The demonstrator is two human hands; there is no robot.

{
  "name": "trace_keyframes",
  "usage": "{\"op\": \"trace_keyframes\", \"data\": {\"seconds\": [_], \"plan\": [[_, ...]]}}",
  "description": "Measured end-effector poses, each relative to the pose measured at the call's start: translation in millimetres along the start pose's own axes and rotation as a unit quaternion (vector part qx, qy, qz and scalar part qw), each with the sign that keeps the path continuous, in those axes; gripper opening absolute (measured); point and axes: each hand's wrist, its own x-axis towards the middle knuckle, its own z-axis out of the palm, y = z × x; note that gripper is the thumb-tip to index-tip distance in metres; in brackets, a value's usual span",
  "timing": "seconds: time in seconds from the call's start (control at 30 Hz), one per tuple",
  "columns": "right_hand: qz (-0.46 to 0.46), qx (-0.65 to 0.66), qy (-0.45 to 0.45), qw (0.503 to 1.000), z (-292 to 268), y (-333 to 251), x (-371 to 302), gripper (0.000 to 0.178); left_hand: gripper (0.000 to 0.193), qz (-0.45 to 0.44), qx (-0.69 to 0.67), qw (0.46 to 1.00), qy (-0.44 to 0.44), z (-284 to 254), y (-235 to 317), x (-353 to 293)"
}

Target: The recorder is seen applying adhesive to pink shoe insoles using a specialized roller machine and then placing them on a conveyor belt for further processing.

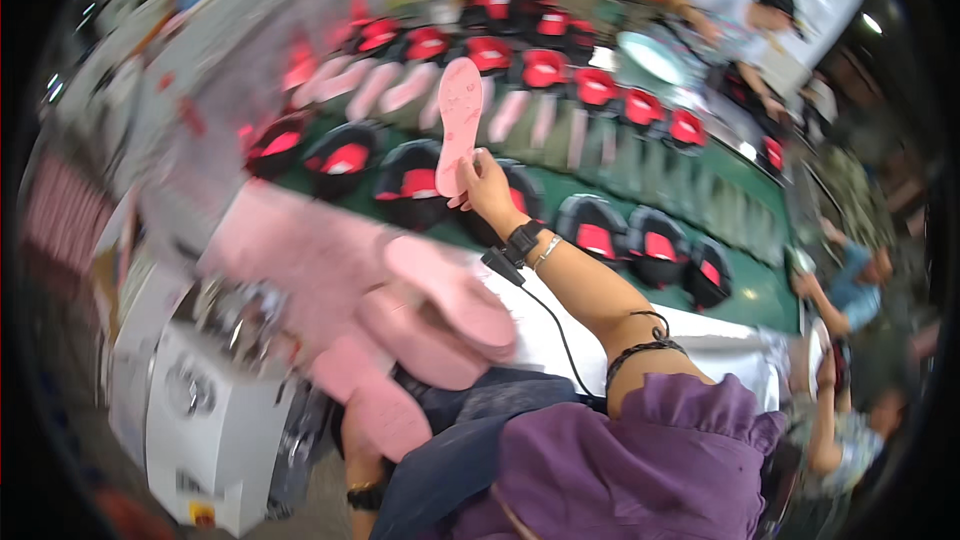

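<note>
A pink insole (461, 115) is raised over the green conveyor, pinched near its heel end by my right hand (485, 188). Small darker marks dot its face. A dark wrist device with a black cable is strapped to that arm. Low and close to my body, my left hand (357, 433) grips another pink insole (385, 410), which covers most of its fingers. Between the two hands lies a loose pile of pink insoles (450, 295), beside a blurred pink heap (290, 240).
The green conveyor (745, 285) carries rows of black-and-red shoe uppers (655, 245), pink insoles and greyish-green strips. A white machine (215, 420) stands at my left. A person in a black cap (775, 5) works at the far right; other people sit along the right side.
</note>
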Motion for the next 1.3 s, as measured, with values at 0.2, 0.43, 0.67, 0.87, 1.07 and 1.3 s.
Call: {"op": "trace_keyframes", "data": {"seconds": [0.2,0.43,0.67,0.87,1.07,1.3], "plan": [[0.069,-0.213,0.288,0.931,-294.3,56.4,-13.6,0.038,0.037,-0.157,-0.291,0.929,0.165,50.7,57.4,25.0],[0.107,-0.324,0.356,0.87,-457.3,124.7,-23.4,0.027,0.036,-0.18,-0.303,0.925,0.141,66.6,63.7,36.8],[-0.134,-0.262,0.265,0.918,-239.0,84.7,24.5,0.031,0.039,-0.165,-0.298,0.928,0.15,68.3,62.6,14.4],[-0.096,-0.191,-0.317,0.924,6.2,-29.0,-144.3,0.029,0.037,-0.153,-0.273,0.943,0.111,80.9,93.9,32.2],[-0.019,0.003,-0.326,0.945,91.6,28.9,-170.4,0.028,0.038,-0.103,-0.301,0.933,0.17,76.5,89.4,34.3],[0.082,-0.114,-0.318,0.938,174.1,21.8,-131.9,0.051,0.055,-0.21,-0.377,0.892,0.133,64.6,74.4,-7.0]]}}
